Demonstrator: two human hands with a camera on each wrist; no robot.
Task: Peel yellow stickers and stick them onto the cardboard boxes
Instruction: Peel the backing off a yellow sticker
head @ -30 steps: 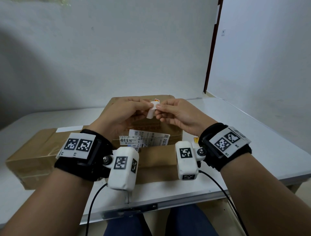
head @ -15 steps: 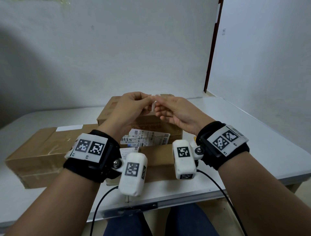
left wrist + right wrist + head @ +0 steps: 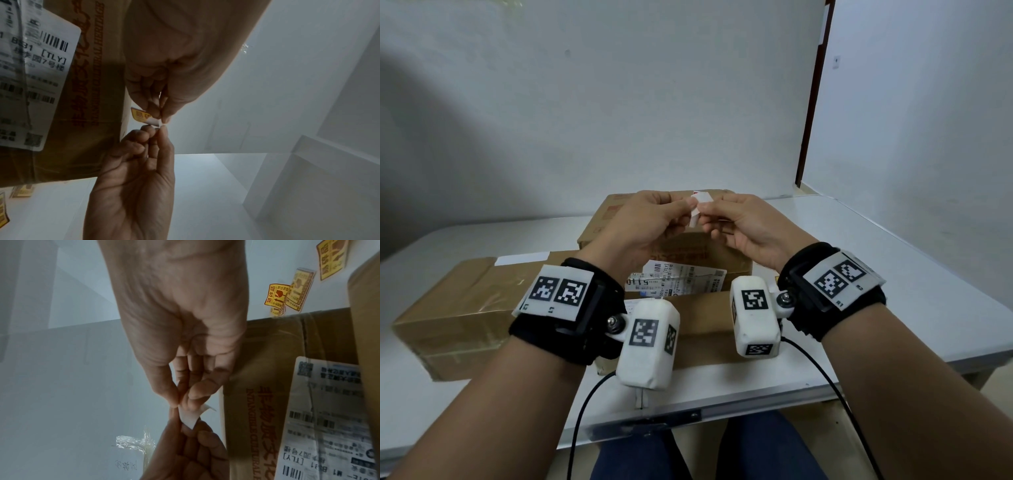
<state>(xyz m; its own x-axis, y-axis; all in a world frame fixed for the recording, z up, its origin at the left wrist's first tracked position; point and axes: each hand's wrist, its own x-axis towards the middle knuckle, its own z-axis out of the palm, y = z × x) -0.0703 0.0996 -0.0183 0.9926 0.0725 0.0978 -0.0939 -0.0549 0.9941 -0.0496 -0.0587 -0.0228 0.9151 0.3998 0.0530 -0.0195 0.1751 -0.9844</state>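
Both hands hold one small sticker [image 3: 697, 209] in the air above the cardboard boxes. My left hand [image 3: 689, 206] pinches its left edge and my right hand [image 3: 706, 209] pinches its right edge. The left wrist view shows the sticker's yellow face [image 3: 141, 115] under the left hand's fingertips [image 3: 164, 119], with a white corner [image 3: 154, 123] sticking out. In the right wrist view the white backing [image 3: 190, 417] curls between the two hands. A tall box [image 3: 726, 255] carrying a white shipping label [image 3: 678, 279] stands just beyond and below the hands.
A long flat box [image 3: 465, 305] lies at the left and a low box [image 3: 705, 318] sits near the table's front edge. Several loose yellow stickers [image 3: 277, 296] lie on the white table [image 3: 893, 308] right of the boxes. Walls close the back and right.
Both hands rose a little with the sticker, then settled slightly lower. They keep pinching it, and its white backing now curls out between the fingertips.
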